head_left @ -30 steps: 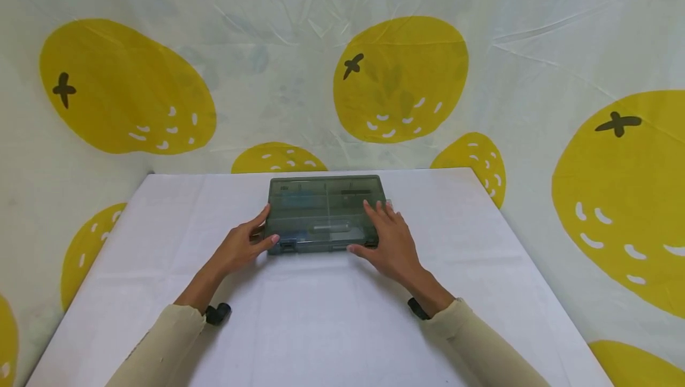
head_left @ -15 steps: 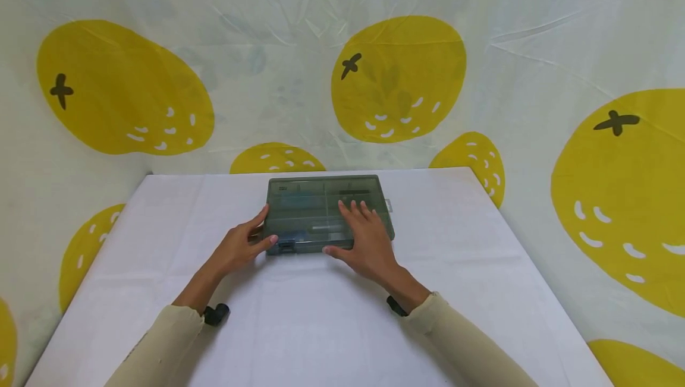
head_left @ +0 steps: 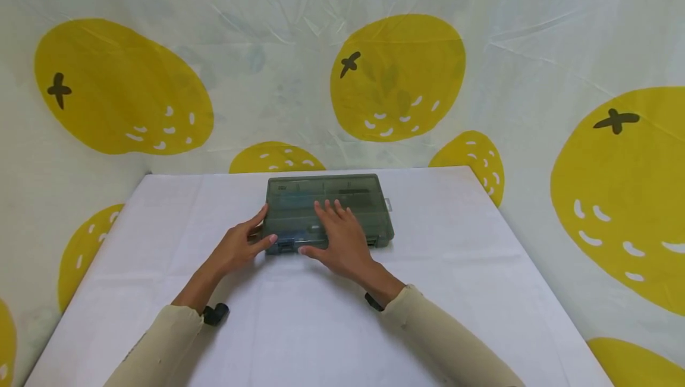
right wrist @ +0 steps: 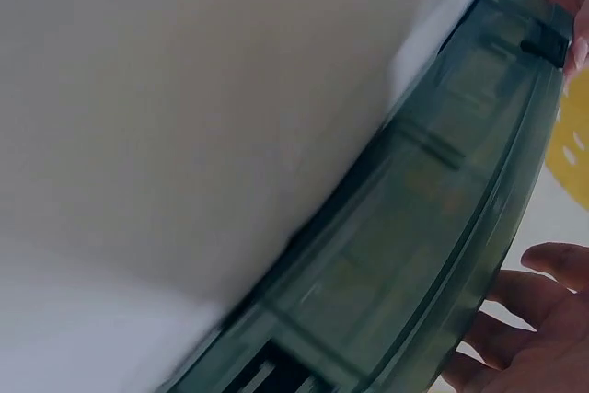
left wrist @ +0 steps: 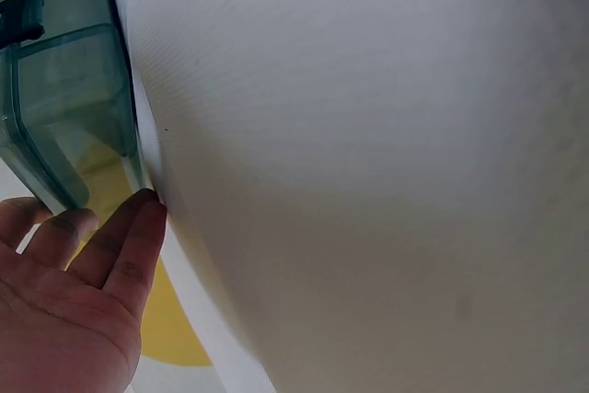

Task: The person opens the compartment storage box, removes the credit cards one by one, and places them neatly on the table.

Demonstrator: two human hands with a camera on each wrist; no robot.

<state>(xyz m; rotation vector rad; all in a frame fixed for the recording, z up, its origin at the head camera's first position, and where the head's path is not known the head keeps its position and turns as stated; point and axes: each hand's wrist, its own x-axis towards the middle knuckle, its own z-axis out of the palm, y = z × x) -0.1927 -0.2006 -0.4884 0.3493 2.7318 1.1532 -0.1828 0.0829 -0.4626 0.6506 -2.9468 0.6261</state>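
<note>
A translucent grey-green plastic compartment box (head_left: pixel 364 208) lies flat on the white-covered table with its lid down. Dividers and a few contents show dimly through the lid; I cannot tell what they are. My left hand (head_left: pixel 238 250) holds the box's left end, thumb by the front-left latch (head_left: pixel 285 247) and fingers along the side. In the left wrist view, the fingers of that left hand (left wrist: pixel 83 292) meet the box's end wall. My right hand (head_left: pixel 342 244) is spread over the middle of the lid, thumb near the front edge; the right wrist view shows its fingers (right wrist: pixel 529 296) extended beside the box.
The white tablecloth (head_left: pixel 455 292) surrounds the box on all sides. Behind the table hangs a pale curtain (head_left: pixel 283 78) printed with yellow fruit. A small clear tab (head_left: pixel 388 204) sticks out from the box's right side.
My right hand has slid leftward from the box's right end to the middle of the lid, uncovering the right end. My left hand and the box stay in place.
</note>
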